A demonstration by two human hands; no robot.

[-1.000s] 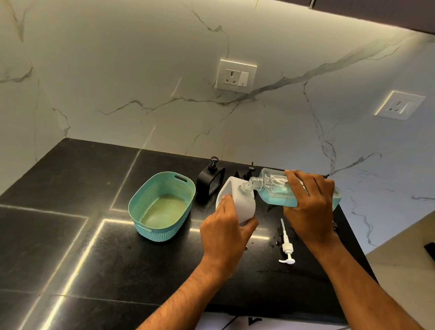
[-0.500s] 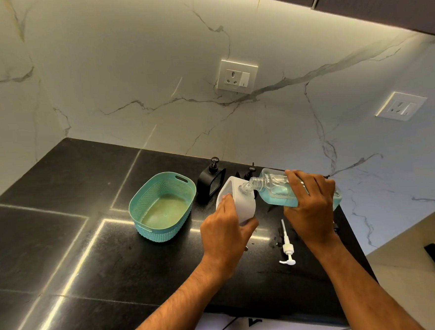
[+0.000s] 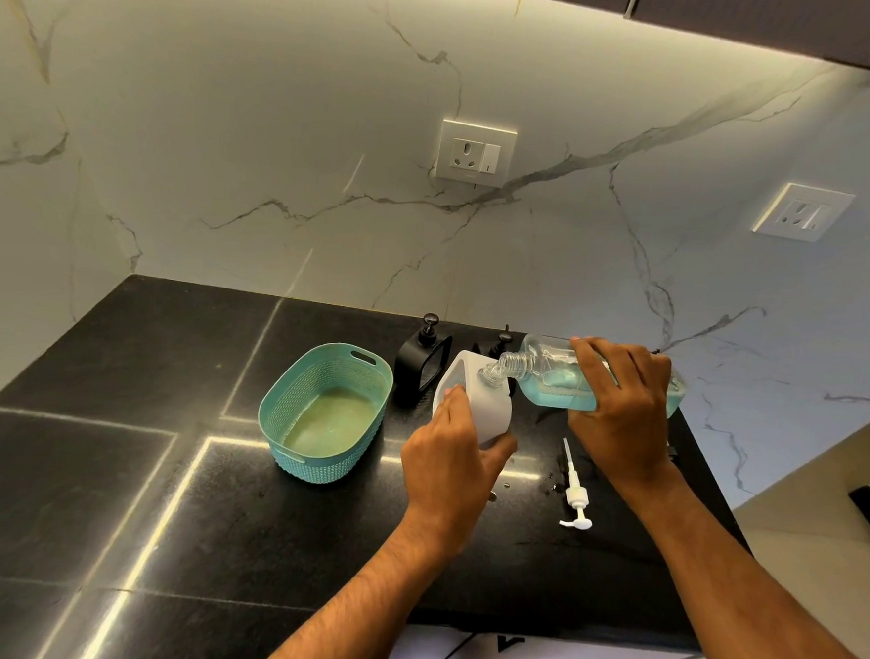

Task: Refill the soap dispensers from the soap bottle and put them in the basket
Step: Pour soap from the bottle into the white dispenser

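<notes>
My left hand (image 3: 450, 464) grips a white soap dispenser (image 3: 484, 403) standing on the black counter with its top open. My right hand (image 3: 621, 409) holds a clear soap bottle (image 3: 544, 378) of blue liquid, tipped on its side with its neck at the dispenser's opening. A white pump head (image 3: 574, 489) lies on the counter between my hands. A black dispenser (image 3: 422, 366) with its pump on stands behind the white one. A second black pump top (image 3: 501, 342) peeks out behind the bottle. The teal basket (image 3: 280, 422) sits to the left with nothing in it.
The black stone counter (image 3: 177, 501) ends at a front edge near my forearms and a right edge past my right hand. A marble wall with two sockets (image 3: 474, 152) rises behind. Dark cabinets hang above at the top right.
</notes>
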